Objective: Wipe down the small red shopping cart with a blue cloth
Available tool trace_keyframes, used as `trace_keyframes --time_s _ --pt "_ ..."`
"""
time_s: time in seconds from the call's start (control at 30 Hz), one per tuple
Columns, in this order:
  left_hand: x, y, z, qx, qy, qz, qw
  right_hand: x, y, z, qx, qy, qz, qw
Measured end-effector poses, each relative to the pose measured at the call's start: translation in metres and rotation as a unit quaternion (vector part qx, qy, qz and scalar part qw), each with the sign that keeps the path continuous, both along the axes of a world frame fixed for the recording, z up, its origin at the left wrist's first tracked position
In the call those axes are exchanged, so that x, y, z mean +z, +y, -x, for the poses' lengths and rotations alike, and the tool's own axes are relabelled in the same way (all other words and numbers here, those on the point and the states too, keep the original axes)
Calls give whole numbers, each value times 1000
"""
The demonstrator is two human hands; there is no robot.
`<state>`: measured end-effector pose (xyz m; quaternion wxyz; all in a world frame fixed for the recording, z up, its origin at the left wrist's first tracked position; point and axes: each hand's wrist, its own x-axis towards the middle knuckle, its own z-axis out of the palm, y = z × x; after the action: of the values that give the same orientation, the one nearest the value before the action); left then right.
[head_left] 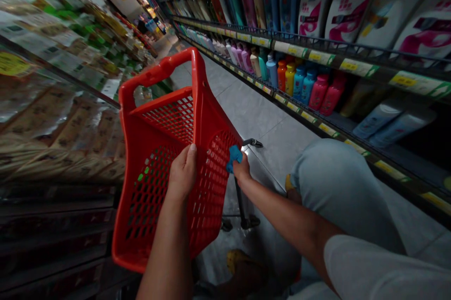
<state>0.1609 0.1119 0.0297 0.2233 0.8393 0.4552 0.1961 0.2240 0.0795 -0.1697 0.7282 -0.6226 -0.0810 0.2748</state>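
A red plastic shopping cart (202,121) with perforated sides stands before me, its handle up at the far end. My left hand (182,173) grips the cart's near upper rim, thumb on top and the fingers hidden behind the edge. In my right hand (242,168) a bunched blue cloth (234,158) is pressed against the outside of the perforated side wall. Below the basket show the cart's dark frame and a caster wheel (252,221). Through the holes the basket's inside looks bare.
Shelves on the right hold shampoo bottles (310,3) and small coloured bottles (306,82), with a price-tag rail (326,128) near the floor. Packaged goods (66,107) are stacked along the left. My bent knee (338,182) is close to the right shelf. Grey tiled floor (271,126) runs between.
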Motion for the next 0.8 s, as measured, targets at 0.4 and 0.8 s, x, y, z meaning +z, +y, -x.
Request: trace_keyframes --time_s 0.4,0.8 --pt "-6 7 2 11 -32 19 999 62 -65 37 137 -176 -108 969" --pt "-9 -33 53 -7 -44 75 996 31 -114 79 214 -190 -113 952"
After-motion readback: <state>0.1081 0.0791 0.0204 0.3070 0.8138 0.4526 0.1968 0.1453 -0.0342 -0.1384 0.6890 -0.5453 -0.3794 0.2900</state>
